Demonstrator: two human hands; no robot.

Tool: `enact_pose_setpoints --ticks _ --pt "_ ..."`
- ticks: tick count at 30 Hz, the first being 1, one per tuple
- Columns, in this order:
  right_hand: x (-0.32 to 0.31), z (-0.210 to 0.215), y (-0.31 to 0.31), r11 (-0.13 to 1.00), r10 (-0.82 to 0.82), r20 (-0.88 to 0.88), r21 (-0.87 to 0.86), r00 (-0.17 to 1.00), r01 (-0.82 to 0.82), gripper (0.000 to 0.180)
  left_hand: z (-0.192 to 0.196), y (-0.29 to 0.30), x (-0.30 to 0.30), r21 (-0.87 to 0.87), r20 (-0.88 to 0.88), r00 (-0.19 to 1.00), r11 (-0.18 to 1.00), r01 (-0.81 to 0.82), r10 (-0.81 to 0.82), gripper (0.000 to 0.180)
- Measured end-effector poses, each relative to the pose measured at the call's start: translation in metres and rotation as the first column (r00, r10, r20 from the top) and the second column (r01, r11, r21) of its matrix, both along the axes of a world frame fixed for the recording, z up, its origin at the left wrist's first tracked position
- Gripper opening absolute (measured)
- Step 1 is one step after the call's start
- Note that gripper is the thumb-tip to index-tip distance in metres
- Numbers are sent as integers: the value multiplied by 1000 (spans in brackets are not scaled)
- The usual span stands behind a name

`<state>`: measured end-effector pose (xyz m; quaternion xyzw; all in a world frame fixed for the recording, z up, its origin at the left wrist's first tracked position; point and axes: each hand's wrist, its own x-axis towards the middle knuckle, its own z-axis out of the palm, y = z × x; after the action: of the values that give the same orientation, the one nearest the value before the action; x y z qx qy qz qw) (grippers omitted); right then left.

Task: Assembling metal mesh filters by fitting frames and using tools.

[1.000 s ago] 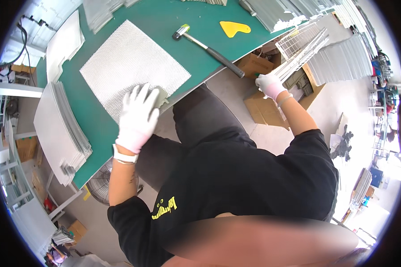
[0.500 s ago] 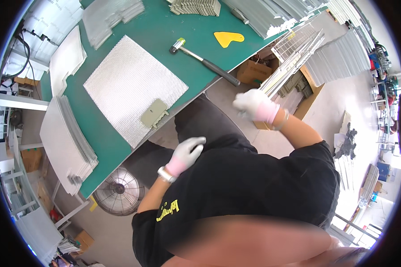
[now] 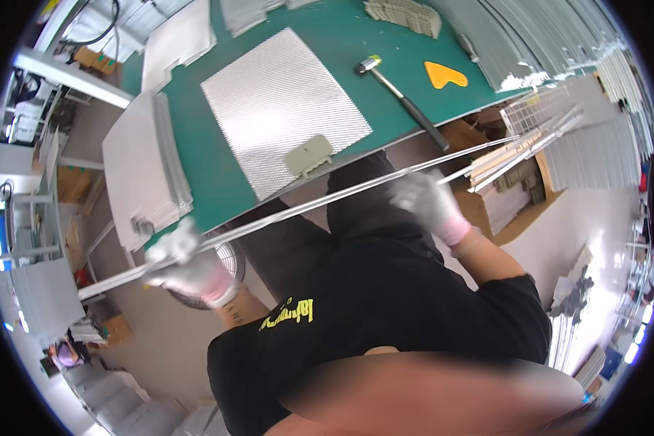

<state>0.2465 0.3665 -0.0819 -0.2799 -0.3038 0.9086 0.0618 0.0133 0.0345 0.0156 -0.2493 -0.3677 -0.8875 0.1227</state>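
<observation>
A long, thin silvery metal strip (image 3: pixel 305 208) runs slantwise across in front of my body, from low at the left to the bundle of strips at the right. My left hand (image 3: pixel 189 267), white-gloved with a pink cuff, is closed around it near its left end. My right hand (image 3: pixel 427 206), gloved the same way, is just below the strip towards its right part; motion blurs its fingers, so its grip cannot be made out. Beyond the strip, a silvery mesh panel (image 3: pixel 283 102) lies on the green table (image 3: pixel 189 152). A grey-green plastic piece (image 3: pixel 309 154) rests on the panel's near corner.
A black-handled hammer (image 3: pixel 407 105) and a yellow scraper (image 3: pixel 445 75) lie right of the panel. Stacked panels (image 3: pixel 142 167) stand at the table's left edge. At the right are a wire basket (image 3: pixel 534 109) with strips and an open cardboard box (image 3: pixel 519 229). A fan (image 3: pixel 229 261) stands below.
My left hand has moved from my lap out to the left and closed on the long strip, which now spans the space before me. My right hand has dropped slightly. The view has shifted.
</observation>
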Motion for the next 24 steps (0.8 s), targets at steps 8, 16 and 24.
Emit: enact_pose_setpoints --ticks 8,16,24 --pt "45 50 100 583 -735 -226 272 640 766 26 -13 -57 5 -255 -13 1000 967 4 -8 50" --pt "63 -116 43 859 -317 356 -285 879 425 23 -3 -67 8 -147 62 990 982 -120 130 45" --pt "41 -95 47 883 -464 -22 -100 886 459 29 12 -97 15 -597 116 942 780 -188 316 50"
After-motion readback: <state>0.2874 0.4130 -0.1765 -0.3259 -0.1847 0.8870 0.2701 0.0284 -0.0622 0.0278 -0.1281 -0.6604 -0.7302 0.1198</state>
